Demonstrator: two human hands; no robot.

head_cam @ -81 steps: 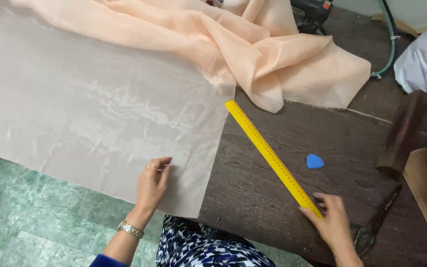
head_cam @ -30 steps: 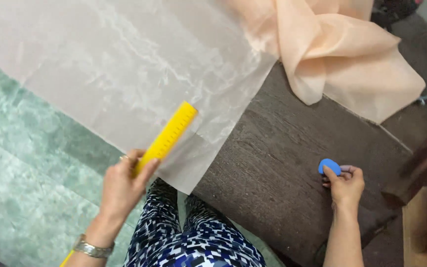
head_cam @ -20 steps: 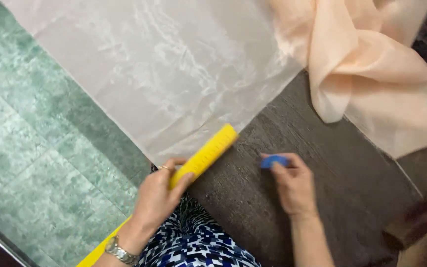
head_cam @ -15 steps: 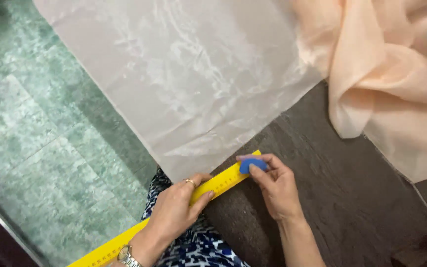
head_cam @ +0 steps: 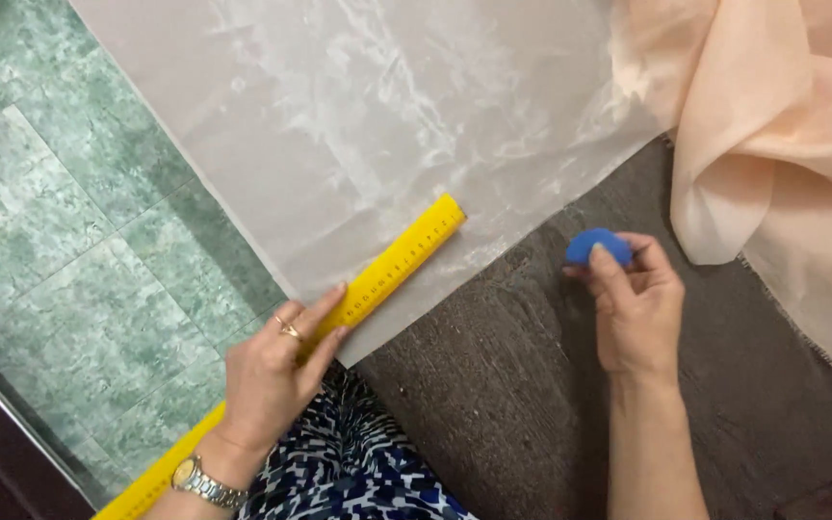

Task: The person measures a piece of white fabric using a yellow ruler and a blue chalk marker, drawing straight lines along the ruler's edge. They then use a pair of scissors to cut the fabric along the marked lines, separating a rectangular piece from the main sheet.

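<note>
Left hand [head_cam: 276, 371] grips a yellow ruler [head_cam: 377, 284] on pale fabric [head_cam: 358, 125]; right hand [head_cam: 636, 308] pinches blue chalk [head_cam: 594, 246] over a dark table [head_cam: 493, 404], beside a green tiled floor [head_cam: 79, 289].

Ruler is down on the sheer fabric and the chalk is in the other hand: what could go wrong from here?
1. The yellow ruler is pinned only by the left hand near one end; its far end could swing off line.
2. The sheer fabric overhangs the dark table edge and looks slippery, so it may creep or wrinkle.
3. The blue tailor's chalk, pinched in the right hand, could drag the thin cloth.
</note>
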